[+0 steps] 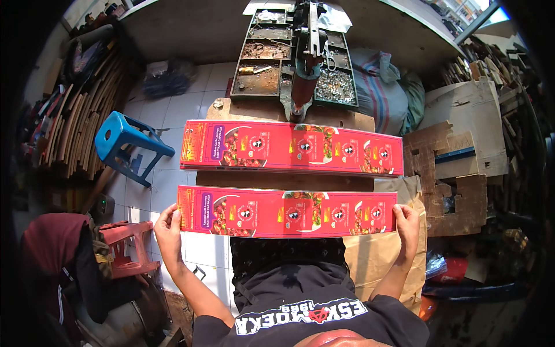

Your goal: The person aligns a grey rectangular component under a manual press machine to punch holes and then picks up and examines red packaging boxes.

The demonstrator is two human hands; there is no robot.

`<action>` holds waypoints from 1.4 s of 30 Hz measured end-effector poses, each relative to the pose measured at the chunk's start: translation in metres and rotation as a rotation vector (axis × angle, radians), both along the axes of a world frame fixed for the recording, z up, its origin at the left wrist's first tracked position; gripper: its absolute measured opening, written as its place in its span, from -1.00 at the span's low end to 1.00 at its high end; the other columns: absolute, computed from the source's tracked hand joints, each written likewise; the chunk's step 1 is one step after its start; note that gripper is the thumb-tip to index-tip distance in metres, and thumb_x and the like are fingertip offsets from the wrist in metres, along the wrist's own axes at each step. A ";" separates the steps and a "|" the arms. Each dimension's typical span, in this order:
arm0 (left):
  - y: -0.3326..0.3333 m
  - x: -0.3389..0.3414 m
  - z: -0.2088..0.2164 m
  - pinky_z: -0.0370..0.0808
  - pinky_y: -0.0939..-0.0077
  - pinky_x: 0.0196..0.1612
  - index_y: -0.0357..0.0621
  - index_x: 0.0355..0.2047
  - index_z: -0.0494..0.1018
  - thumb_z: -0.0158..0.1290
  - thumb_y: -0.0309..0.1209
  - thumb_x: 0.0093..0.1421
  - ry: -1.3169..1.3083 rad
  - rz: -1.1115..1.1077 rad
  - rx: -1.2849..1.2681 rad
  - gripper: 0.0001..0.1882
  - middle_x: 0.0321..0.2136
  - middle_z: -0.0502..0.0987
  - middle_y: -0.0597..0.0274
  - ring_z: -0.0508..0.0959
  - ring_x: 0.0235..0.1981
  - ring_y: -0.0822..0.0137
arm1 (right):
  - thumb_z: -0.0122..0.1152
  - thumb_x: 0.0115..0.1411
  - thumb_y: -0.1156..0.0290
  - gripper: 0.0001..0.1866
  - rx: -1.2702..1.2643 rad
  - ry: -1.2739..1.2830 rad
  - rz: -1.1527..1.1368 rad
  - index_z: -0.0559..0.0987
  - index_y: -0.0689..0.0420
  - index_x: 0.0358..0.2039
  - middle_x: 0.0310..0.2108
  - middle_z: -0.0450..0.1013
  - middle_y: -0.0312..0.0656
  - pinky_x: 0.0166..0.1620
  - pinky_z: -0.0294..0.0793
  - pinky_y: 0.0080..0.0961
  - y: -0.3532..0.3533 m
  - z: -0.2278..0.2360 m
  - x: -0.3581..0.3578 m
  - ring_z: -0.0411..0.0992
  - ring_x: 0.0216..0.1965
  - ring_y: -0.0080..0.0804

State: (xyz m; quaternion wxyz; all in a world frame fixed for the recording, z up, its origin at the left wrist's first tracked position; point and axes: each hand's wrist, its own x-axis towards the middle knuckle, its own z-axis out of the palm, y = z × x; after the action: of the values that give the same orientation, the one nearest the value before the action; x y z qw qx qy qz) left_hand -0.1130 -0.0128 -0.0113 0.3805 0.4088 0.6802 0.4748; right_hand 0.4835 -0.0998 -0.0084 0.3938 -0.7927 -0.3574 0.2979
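A long red printed strip (269,214) with food pictures is stretched level in front of my body. My left hand (169,226) pinches its left end, and my right hand (407,224) pinches its right end, thumbs on the upper face. Just beyond it, a stack of matching red strips (277,147) lies across the wooden work board (243,110), apart from the one I hold. Past the stack stands a bench-mounted press (304,87) with a metal head, its lower tip close to the stack's far edge.
Compartmented trays (260,81) of small metal parts flank the press. To the left are a blue stool (130,141) and a red plastic stool (130,248). Brown paper (387,260) lies by my right arm. Cut cardboard (457,133) and filled sacks (376,87) stand on the right.
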 end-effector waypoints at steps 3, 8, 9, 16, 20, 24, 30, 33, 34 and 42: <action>-0.004 0.001 0.018 0.50 0.59 -0.13 -0.44 0.01 0.51 0.05 -0.46 0.36 0.098 -0.070 -0.013 -0.69 -0.25 0.63 0.16 0.56 -0.25 0.49 | 0.23 0.33 0.30 -0.71 -0.071 -0.094 0.042 0.67 0.32 -0.25 -0.54 0.48 -0.45 -0.45 0.31 -0.67 -0.002 0.020 0.004 0.31 -0.51 -0.77; 0.025 0.021 0.085 0.47 0.57 -0.04 -0.47 0.09 0.43 0.04 -0.39 0.39 0.161 -0.164 0.170 -0.61 -0.14 0.61 0.09 0.56 -0.15 0.44 | 0.19 0.38 0.24 -0.66 0.254 -0.269 0.067 0.65 0.32 -0.15 -0.54 0.43 -0.46 -0.45 0.27 -0.70 0.027 0.065 0.016 0.26 -0.51 -0.78; 0.029 0.029 0.104 0.46 0.55 0.00 -0.47 0.11 0.42 0.02 -0.41 0.40 0.118 -0.150 0.249 -0.62 -0.11 0.61 0.07 0.56 -0.10 0.41 | 0.16 0.40 0.25 -0.66 0.398 -0.079 -0.004 0.63 0.32 -0.11 -0.53 0.43 -0.47 -0.44 0.27 -0.73 0.036 0.074 0.013 0.27 -0.50 -0.80; 0.047 0.039 0.127 0.46 0.49 0.10 -0.44 0.15 0.42 -0.05 -0.51 0.38 0.113 -0.119 0.448 -0.62 -0.03 0.60 0.01 0.58 -0.03 0.36 | 0.14 0.39 0.34 -0.74 0.634 0.024 -0.096 0.63 0.26 -0.09 -0.53 0.39 -0.56 -0.57 0.02 -0.82 0.050 0.077 0.036 0.13 -0.60 -0.89; 0.055 0.028 0.108 0.49 0.52 0.07 -0.42 0.09 0.49 0.01 -0.52 0.36 -0.091 -0.119 0.402 -0.67 -0.09 0.63 0.02 0.61 -0.09 0.37 | 0.21 0.35 0.34 -0.80 0.507 0.167 -0.091 0.65 0.20 -0.18 -0.62 0.35 -0.60 -0.65 -0.10 -0.80 0.050 0.068 0.038 0.03 -0.70 -0.91; 0.058 0.022 0.094 0.56 0.55 -0.02 -0.41 0.01 0.52 0.05 -0.47 0.36 -0.283 -0.151 0.336 -0.71 -0.15 0.65 0.04 0.64 -0.17 0.40 | 0.22 0.34 0.35 -0.84 0.521 0.466 -0.059 0.63 0.16 -0.20 -0.61 0.38 -0.54 -0.63 -0.01 -0.76 0.045 0.059 0.040 0.10 -0.70 -0.84; 0.077 0.001 0.057 0.60 0.57 -0.17 -0.30 -0.11 0.52 0.09 -0.40 0.36 -0.547 -0.270 0.211 -0.79 -0.24 0.66 0.14 0.67 -0.27 0.42 | 0.17 0.37 0.37 -0.82 0.533 0.762 0.088 0.59 0.19 -0.13 -0.22 0.62 -0.21 -0.12 0.60 -0.53 0.035 0.058 0.045 0.59 -0.23 -0.52; 0.070 -0.022 0.040 0.62 0.53 -0.17 -0.27 -0.07 0.48 0.06 -0.36 0.38 -0.521 -0.230 0.163 -0.77 -0.22 0.66 0.16 0.67 -0.26 0.41 | 0.18 0.36 0.33 -0.82 0.460 0.707 -0.007 0.60 0.16 -0.17 -0.61 0.28 -0.55 -0.59 0.10 -0.78 0.052 0.066 0.022 0.14 -0.66 -0.82; 0.070 -0.029 0.034 0.62 0.52 -0.16 -0.25 -0.07 0.48 0.05 -0.35 0.39 -0.525 -0.211 0.155 -0.77 -0.21 0.66 0.16 0.67 -0.26 0.41 | 0.18 0.36 0.31 -0.82 0.436 0.711 0.037 0.60 0.15 -0.18 -0.71 0.13 -0.65 -0.70 -0.10 -0.81 0.052 0.067 0.024 -0.03 -0.75 -0.88; 0.077 -0.049 -0.010 0.64 0.46 -0.12 -0.17 -0.08 0.47 0.05 -0.35 0.39 -0.539 -0.103 0.104 -0.81 -0.18 0.65 0.21 0.67 -0.21 0.37 | 0.02 0.38 0.28 -0.66 0.434 0.816 0.185 0.59 0.29 -0.06 -0.71 0.06 -0.56 -0.68 -0.08 -0.73 0.060 0.067 0.009 -0.04 -0.75 -0.79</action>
State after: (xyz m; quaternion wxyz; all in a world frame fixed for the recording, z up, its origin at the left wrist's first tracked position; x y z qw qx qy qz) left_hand -0.1620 0.0647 -0.0217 0.5499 0.3207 0.5072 0.5809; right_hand 0.4929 -0.0401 0.0590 0.6304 -0.4751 -0.2966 0.5374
